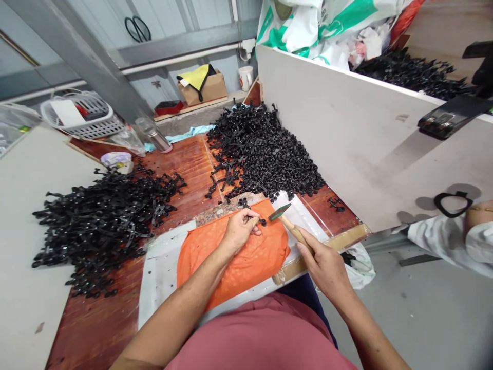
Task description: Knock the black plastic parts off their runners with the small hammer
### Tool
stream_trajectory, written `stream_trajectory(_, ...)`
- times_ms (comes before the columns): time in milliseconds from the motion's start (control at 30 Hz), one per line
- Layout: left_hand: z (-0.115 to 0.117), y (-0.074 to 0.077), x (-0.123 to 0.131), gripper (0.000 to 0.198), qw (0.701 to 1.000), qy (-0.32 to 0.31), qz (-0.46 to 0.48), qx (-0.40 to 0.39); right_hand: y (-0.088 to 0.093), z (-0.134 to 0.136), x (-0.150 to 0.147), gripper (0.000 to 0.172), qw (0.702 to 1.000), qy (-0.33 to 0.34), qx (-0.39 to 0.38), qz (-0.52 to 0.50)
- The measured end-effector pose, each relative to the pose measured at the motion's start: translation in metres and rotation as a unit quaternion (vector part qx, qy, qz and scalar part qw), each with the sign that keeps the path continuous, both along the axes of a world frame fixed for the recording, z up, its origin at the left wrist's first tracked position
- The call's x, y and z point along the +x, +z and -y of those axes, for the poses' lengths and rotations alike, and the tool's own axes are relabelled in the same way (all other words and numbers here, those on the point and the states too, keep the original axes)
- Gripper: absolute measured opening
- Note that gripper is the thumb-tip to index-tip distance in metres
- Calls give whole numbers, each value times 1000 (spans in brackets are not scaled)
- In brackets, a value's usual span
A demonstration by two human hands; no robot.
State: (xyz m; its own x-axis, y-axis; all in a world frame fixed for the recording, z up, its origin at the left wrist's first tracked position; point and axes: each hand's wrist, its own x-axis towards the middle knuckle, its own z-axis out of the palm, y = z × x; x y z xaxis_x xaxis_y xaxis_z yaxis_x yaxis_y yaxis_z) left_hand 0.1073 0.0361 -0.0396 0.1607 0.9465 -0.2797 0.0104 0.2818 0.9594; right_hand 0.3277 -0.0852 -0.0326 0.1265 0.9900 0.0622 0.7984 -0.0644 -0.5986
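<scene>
My left hand (241,228) is closed on a small black plastic part (262,222), pinched between thumb and fingers above an orange cloth (227,267). Wrapped round the wooden handle of a hammer (295,228) is my right hand (321,257). The hammer's green head hangs just right of the black part and looks slightly apart from it. Beneath the cloth's far edge a speckled stone slab (215,211) shows. A few more black pieces (243,201) lie on the slab, beyond my left hand.
A large heap of small black parts (265,149) covers the table's back middle; another pile of black pieces (103,221) lies left. A pale partition (346,123) bounds the right side. At the back stand a steel flask (152,133), a white basket (80,115) and a mug (245,78).
</scene>
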Motion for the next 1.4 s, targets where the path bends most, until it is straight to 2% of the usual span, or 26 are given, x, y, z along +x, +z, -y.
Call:
stream_trajectory(167,5,-5,-1,25,999,1,-21,37,21,-1,-6,46,996,17,76,51)
stream_trajectory(233,8,-5,-1,22,998,-1,-30,58,19,-2,-10,46,992,24,86,87)
stream_trajectory(367,11,-4,0,15,994,5,-64,84,9,0,-11,47,982,45,57,175)
stream_trajectory(533,12,-5,2,12,992,9,-82,94,7,4,-9,47,981,5,120,150)
stream_trajectory(667,12,-2,1,9,990,5,-102,92,6,1,-12,46,984,46,49,165)
stream_trajectory(800,11,1,0,9,991,-1,-97,87,3,-1,-16,48,987,22,70,140)
stream_trajectory(933,11,-1,1,12,992,1,-97,86,-2,0,-17,46,987,46,33,149)
stream_trajectory(1067,9,-1,-3,16,993,-58,-75,71,-6,-1,-9,45,993,32,15,109)
stream_trajectory(1133,2,9,-17,17,989,-85,-94,82,-8,-2,-1,43,993,22,7,117)
stream_trajectory(1200,-9,29,-45,16,974,-65,-164,145,-10,-3,12,42,992,22,18,127)
stream_trajectory(1233,-16,42,-64,15,955,-48,-220,192,-11,-3,19,41,991,24,30,129)
stream_trajectory(1300,-30,73,-111,17,910,29,-331,248,-13,-6,34,40,989,29,40,139)
stream_trajectory(1400,-44,115,-188,26,813,167,-513,219,-16,-12,56,38,984,12,4,178)
